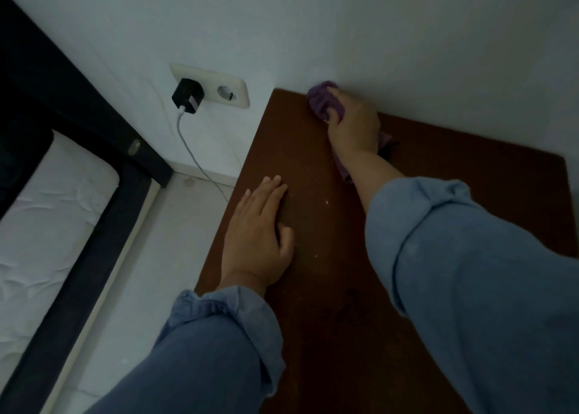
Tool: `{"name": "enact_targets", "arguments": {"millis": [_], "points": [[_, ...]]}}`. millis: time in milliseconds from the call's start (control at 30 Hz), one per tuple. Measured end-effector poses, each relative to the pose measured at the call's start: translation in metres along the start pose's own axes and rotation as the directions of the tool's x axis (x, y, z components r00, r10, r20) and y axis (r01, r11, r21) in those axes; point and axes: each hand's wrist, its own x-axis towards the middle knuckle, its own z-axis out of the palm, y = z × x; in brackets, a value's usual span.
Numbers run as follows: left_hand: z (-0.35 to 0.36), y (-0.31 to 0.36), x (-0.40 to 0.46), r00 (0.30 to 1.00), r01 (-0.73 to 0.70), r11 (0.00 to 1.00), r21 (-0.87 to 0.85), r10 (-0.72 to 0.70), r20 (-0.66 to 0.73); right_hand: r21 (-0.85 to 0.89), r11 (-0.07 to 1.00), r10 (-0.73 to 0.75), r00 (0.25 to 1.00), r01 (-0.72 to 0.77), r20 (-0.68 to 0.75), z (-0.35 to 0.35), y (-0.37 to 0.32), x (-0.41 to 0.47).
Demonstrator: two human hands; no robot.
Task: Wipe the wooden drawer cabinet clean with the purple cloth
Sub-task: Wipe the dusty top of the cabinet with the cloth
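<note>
**Cloth at the back corner of the cabinet top**

Seen from the head camera, the brown wooden cabinet (329,257) stood against a white wall (344,21), and only its flat top showed. A few pale specks lay on the wood near the middle of the top.

The right hand (352,122) reached to the far left corner of the top, where the wood met the wall. Its fingers were curled around the purple cloth (322,100), which was bunched up under the hand and pressed against the surface. Part of the cloth trailed back beneath the wrist. A small dark shape showed just beside the wrist; what it was could not be told.

The left hand (260,231) lay flat on the top near the left edge, palm down, fingers straight and close together, thumb spread to the side, holding nothing. Both arms wore rolled-up blue sleeves (470,272).

To the left of the cabinet, a black charger (187,96) sat plugged into a wall socket (225,92), its white cable (194,159) hanging to the pale floor (150,257). Further left lay a white mattress (47,210) in a dark bed frame (78,272).
</note>
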Motion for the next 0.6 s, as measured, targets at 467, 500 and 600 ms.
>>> {"name": "enact_targets", "arguments": {"millis": [467, 500, 600], "points": [[0.0, -0.002, -0.001, 1.0, -0.011, 0.999, -0.032, 0.011, -0.011, 0.039, 0.992, -0.121, 0.984, 0.117, 0.128, -0.018, -0.012, -0.095], [-0.001, -0.002, -0.001, 1.0, -0.002, 0.999, -0.049, 0.001, -0.019, 0.038, 0.993, -0.117, 0.985, 0.113, 0.126, -0.019, -0.016, -0.108], [-0.002, 0.0, -0.003, 1.0, 0.009, 0.996, -0.083, -0.011, -0.022, 0.019, 0.998, -0.06, 0.993, 0.058, 0.106, -0.021, -0.023, -0.143]]}}
